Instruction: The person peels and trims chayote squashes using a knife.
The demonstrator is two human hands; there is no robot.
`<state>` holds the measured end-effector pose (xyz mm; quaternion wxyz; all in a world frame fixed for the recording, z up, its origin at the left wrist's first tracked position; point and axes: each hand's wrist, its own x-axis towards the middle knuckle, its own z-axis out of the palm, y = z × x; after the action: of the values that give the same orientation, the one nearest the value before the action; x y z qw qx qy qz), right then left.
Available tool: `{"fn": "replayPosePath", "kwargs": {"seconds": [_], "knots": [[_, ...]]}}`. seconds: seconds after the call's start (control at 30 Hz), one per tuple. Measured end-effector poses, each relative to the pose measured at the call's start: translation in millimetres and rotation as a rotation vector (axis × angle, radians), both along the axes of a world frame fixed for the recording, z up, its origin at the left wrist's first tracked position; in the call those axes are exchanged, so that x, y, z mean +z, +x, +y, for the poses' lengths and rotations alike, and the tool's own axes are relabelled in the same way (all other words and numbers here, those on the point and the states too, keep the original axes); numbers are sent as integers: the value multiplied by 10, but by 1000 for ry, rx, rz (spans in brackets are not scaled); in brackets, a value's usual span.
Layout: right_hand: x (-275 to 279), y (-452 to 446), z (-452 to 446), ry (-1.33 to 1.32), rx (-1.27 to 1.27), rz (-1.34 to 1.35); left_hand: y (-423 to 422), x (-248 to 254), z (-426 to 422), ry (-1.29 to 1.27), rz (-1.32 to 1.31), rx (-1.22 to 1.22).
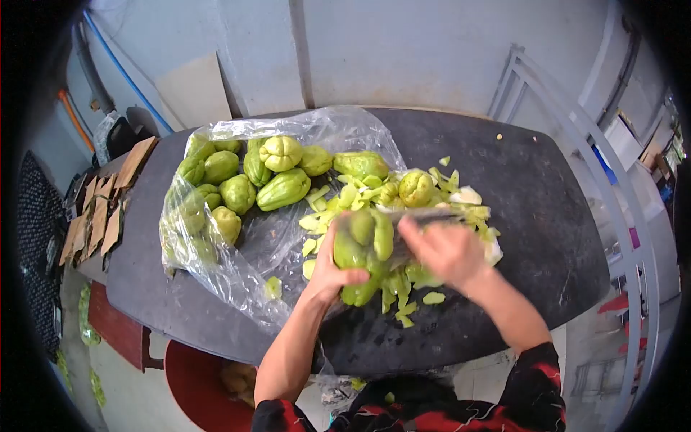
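My left hand (330, 268) is closed around a green chayote (361, 248), held above the near middle of the table. Beside it on the right, my right hand (452, 253) is curled and smeared by motion. A blurred grey blade (435, 214), apparently a knife, shows along the far side of that hand; its handle is hidden. Pale green peelings (345, 200) lie heaped under and behind both hands. At the back of the heap sits another chayote (416, 189). White peeled pieces (466, 196) show at the heap's right side.
A clear plastic bag (248, 284) lies spread on the dark table (533, 209), with several whole chayotes (237, 193) on and in it. Below the table's front left stands a red bin (188, 389). A metal frame (625, 191) rises at the right, wooden pieces (133, 162) at the left.
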<state>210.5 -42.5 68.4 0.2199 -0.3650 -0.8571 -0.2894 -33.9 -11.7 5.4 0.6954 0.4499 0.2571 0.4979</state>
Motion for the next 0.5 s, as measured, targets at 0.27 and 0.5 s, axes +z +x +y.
{"fn": "replayPosePath", "kwargs": {"seconds": [0.27,0.5], "knots": [[11,116,-35,-138,-53,247,-3,50,38,-68,-55,12],[138,-333,-317,-57,240,123,73,-28,90,3,-72,118]]}}
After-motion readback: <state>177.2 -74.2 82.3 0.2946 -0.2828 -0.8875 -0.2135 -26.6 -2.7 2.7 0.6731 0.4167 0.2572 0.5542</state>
